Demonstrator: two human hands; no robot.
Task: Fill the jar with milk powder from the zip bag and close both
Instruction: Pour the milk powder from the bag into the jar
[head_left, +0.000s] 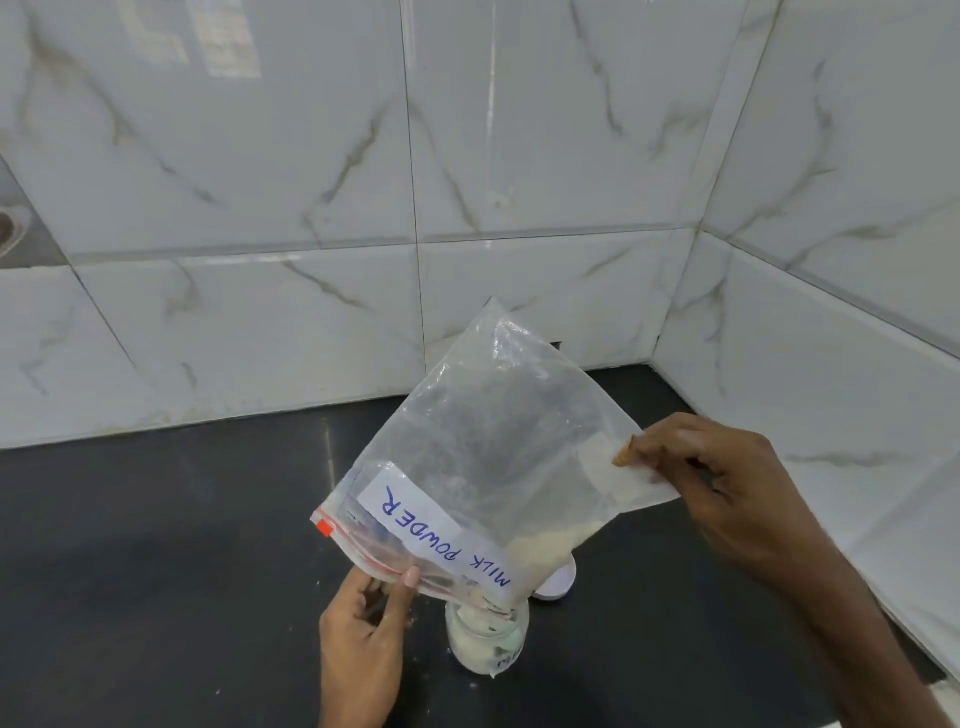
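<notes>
A clear zip bag (483, 447) labelled "MILK POWDER" hangs upside down, tilted, with its open zip mouth over a small glass jar (485, 647) on the black counter. Pale powder lies in the bag's lower right part and in the jar. My left hand (363, 639) pinches the zip edge of the bag just left of the jar. My right hand (727, 493) pinches the bag's raised bottom corner at the right. A white lid (558, 582) lies on the counter behind the jar, partly hidden by the bag.
The black counter (182, 545) runs into a corner of white marble-look wall tiles (311, 208) at the back and right. Specks of spilled powder dot the counter near the jar. A metal fitting (8, 228) shows at the far left edge.
</notes>
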